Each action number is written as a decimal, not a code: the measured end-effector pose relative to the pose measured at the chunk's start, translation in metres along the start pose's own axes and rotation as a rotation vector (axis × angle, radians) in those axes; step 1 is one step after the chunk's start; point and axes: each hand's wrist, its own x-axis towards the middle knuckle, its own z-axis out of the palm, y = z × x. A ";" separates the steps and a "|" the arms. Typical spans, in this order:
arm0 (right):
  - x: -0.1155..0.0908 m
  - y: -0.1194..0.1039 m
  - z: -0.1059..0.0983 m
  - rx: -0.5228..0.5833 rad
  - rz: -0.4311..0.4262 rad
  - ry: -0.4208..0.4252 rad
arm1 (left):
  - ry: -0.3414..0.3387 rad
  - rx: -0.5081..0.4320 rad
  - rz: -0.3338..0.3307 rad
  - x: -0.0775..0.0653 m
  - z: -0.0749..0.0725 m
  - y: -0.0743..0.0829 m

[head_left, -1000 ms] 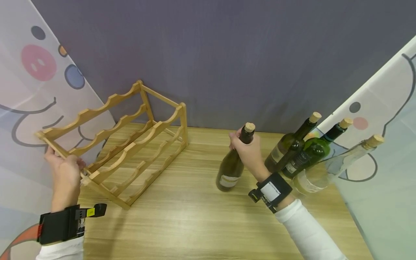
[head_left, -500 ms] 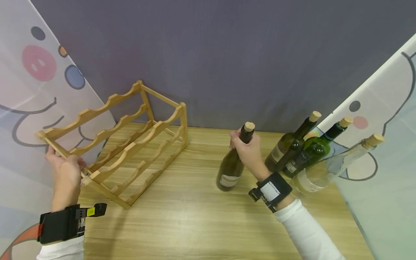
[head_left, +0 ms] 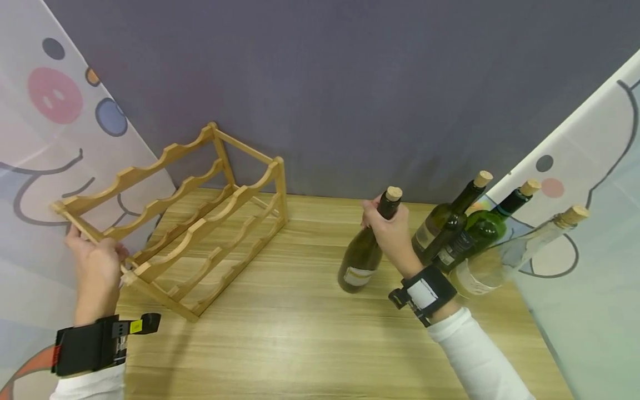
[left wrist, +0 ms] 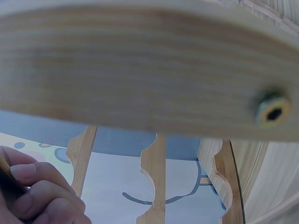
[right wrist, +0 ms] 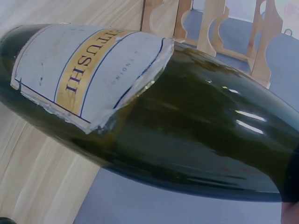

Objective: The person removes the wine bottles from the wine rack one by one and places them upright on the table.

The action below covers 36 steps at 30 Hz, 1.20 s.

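Observation:
My left hand grips the near top rail of a wooden wine rack, which stands at the left of the table with bare scalloped shelves. In the left wrist view, curled fingers show at the lower left, below a blurred wooden bar. My right hand holds a dark green wine bottle round its neck, just below the cork. The bottle leans slightly, its base low over the table. Filling the right wrist view is that bottle's body with a torn white and gold label.
Three corked bottles stand close together at the right: a dark one, a green one and a clear one. A grey wall rises behind the wooden table. Printed white curtains bound both sides.
My right hand and the bottle it holds have shifted slightly to the right. The left hand keeps its grip on the rack; the view has turned a little.

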 end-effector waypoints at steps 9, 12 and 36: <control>0.001 -0.001 -0.009 -0.013 0.010 0.023 | 0.003 0.020 -0.004 0.004 -0.002 -0.001; 0.000 0.000 -0.011 -0.004 0.016 0.026 | 0.001 0.010 0.000 0.003 -0.003 -0.001; 0.003 0.007 -0.053 0.012 -0.050 0.137 | 0.011 0.044 0.007 0.003 0.000 -0.003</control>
